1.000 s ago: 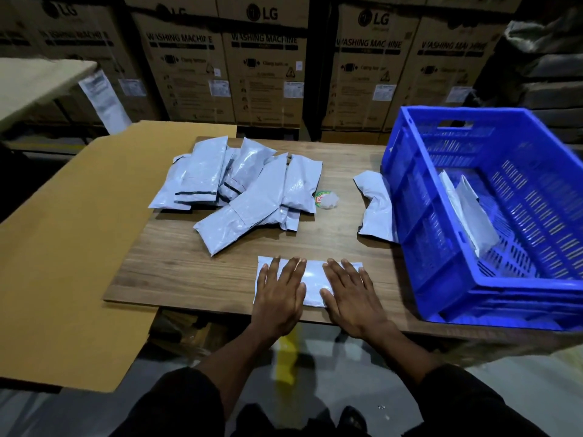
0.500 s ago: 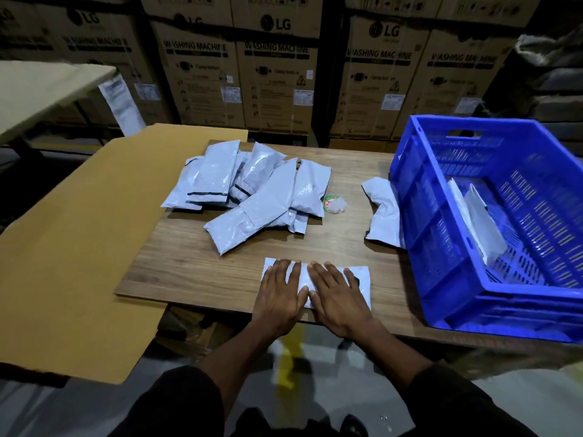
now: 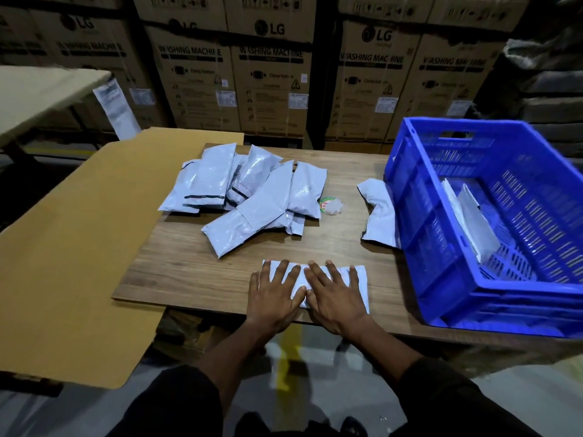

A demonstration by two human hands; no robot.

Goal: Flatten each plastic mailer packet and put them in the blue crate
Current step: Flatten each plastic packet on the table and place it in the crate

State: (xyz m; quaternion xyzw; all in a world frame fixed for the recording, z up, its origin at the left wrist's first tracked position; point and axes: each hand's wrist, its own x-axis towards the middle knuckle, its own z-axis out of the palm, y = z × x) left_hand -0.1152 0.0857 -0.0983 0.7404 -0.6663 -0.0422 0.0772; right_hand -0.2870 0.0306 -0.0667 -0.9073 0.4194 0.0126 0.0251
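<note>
Both hands closer together now, left hand and right hand flat, palms open, pressing white mailer; packet pile behind, blue crate right.

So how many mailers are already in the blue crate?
2 visible: flattened mailers and, leaning on the blue crate's left inner wall, overlapping. More may hide behind them.

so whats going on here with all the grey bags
A person is pressing one mailer packet flat on the wooden table with both palms, left hand and right hand side by side. A pile of unflattened packets waits behind it, one more lies against the blue crate, and the crate already holds some.
</note>
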